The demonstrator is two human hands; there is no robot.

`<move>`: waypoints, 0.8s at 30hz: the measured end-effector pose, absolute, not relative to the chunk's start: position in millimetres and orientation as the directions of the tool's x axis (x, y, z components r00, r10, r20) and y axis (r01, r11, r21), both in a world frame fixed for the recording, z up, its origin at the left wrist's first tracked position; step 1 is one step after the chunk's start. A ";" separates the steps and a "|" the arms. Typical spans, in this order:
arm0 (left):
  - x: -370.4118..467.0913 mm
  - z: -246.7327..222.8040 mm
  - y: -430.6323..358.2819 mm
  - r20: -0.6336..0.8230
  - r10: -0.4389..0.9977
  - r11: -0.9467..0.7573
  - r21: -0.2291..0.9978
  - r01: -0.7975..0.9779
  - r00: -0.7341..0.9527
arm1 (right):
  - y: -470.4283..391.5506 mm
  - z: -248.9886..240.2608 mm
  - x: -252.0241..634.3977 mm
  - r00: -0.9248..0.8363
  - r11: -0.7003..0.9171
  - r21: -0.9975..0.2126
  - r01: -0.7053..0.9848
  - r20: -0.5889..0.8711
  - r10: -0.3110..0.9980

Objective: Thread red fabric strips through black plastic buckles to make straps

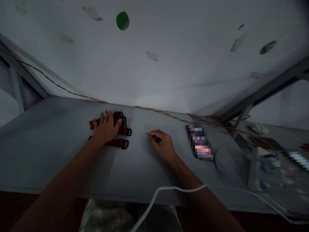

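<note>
straps [115, 142]: dark red | rings [130, 132]: black | table [41, 145]: grey | cable [173, 187]: white

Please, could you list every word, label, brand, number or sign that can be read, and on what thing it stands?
No text can be read.
Black oblong phone with lit screen: pixelated, unreadable.
Pale box-shaped thing with blue patches: too blurred to read.
Dark red fabric straps with black rings: no lettering visible.

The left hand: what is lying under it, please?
Dark red straps with black rings show beneath and beside the left hand. What lies directly under its palm is covered, so I cannot count them all.
</note>
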State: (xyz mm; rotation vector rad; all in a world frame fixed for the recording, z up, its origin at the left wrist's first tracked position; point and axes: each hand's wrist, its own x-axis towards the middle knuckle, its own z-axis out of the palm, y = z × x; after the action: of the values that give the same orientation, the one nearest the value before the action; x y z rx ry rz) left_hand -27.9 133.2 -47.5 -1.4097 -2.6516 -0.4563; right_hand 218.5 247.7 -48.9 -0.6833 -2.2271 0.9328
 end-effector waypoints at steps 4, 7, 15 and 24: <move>-39.2 -54.4 146.4 0.172 0.867 0.442 0.169 0.881 -0.468 | 249.1 -50.9 218.5 -0.691 0.649 -0.728 0.220 0.353 0.630; -45.8 -50.0 151.3 0.060 0.898 0.419 0.192 0.888 -0.436 | 249.8 -55.1 214.3 -0.757 0.743 -0.651 0.155 0.406 0.513; -51.4 -33.6 180.6 -0.023 0.936 0.351 0.146 0.925 -0.351 | 249.6 -49.7 166.1 -0.851 0.880 -0.314 0.357 0.279 0.445; -42.0 -43.9 179.3 0.119 0.967 0.207 0.155 0.966 -0.227 | 249.7 -44.3 145.3 -0.896 0.921 -0.206 0.330 0.239 0.374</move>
State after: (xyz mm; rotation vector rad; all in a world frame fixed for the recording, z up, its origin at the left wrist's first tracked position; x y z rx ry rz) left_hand -42.0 179.3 -43.9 -1.9559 -2.4436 -0.3090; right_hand 145.3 249.7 -44.3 -0.5243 -2.8068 0.2322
